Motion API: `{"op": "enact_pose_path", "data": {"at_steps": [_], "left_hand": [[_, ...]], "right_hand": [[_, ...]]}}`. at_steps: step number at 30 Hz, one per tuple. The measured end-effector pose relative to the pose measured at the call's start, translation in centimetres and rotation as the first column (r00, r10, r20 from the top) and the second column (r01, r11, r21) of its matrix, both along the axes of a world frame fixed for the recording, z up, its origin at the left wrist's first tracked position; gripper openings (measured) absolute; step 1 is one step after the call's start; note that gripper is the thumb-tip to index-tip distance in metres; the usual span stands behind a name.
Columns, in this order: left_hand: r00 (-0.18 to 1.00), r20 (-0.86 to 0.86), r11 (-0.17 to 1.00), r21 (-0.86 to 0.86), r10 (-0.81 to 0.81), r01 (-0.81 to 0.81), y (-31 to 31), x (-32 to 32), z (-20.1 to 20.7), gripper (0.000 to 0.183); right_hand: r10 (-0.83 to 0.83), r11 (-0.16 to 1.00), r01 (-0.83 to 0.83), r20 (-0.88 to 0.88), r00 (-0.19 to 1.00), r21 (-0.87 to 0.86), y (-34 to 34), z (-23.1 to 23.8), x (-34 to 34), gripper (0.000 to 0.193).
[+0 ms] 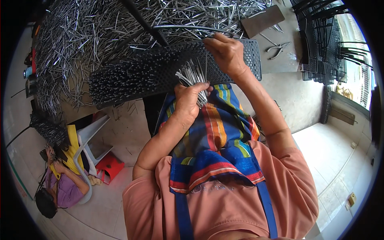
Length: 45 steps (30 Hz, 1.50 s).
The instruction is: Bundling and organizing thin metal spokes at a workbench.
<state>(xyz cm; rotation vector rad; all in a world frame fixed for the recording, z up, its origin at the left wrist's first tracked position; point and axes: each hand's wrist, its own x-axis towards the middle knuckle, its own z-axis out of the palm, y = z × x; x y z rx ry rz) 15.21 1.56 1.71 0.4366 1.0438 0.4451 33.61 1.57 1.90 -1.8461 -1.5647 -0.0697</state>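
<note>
My left hand [187, 98] is wrapped round a bundle of thin silvery strips [191, 74], their ends fanning out above the thumb. Just beyond it lies a long dark board full of small holes [251, 60]. Dark, shiny strip ends [120, 80] stand densely in the board's left part, while bare holes show at its right. Over the right half of the board my right hand [227, 52] is closed, fingers pinched together. A thin line, perhaps one strip, runs down below its fingertips; what the fingers grip is too small to make out.
Loose metal strips [80, 44] cover the worktable beyond the board. A dark post [140, 20] rises behind it. Pliers [278, 49] and a brown flat plate [263, 21] lie to the right, near stacked dark mesh racks [320, 48]. Another person [66, 184] sits at lower left.
</note>
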Motion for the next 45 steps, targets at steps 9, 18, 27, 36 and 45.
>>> {"op": "enact_pose_path", "data": {"at_steps": [9,18,27,36,45], "left_hand": [[1.000,0.012,1.000,0.028,0.004,-0.005,0.1,0.7,0.8,0.023],[0.999,0.041,0.995,0.101,-0.011,0.006,-0.4,1.6,1.3,0.030],[1.000,-0.020,0.995,0.098,0.011,-0.009,0.2,1.8,0.3,0.024],[0.999,-0.036,0.999,0.037,-0.019,0.021,0.5,2.1,0.7,0.022],[1.000,0.001,1.000,-0.015,-0.025,0.025,0.5,2.0,0.7,0.024]], "right_hand": [[-0.147,0.989,0.133,-0.589,0.795,-0.068,-2.2,-0.8,-0.3,0.022],[-0.275,0.942,-0.109,-0.915,0.294,-0.318,-3.0,1.6,-0.1,0.013],[0.006,0.934,0.313,-0.881,0.473,0.174,-2.8,-0.3,1.1,0.015],[-0.147,0.955,0.260,-0.536,0.831,0.140,-1.6,-1.5,1.6,0.005],[-0.129,0.954,0.257,-0.568,0.813,0.151,-1.0,-0.8,1.4,0.010]]}}
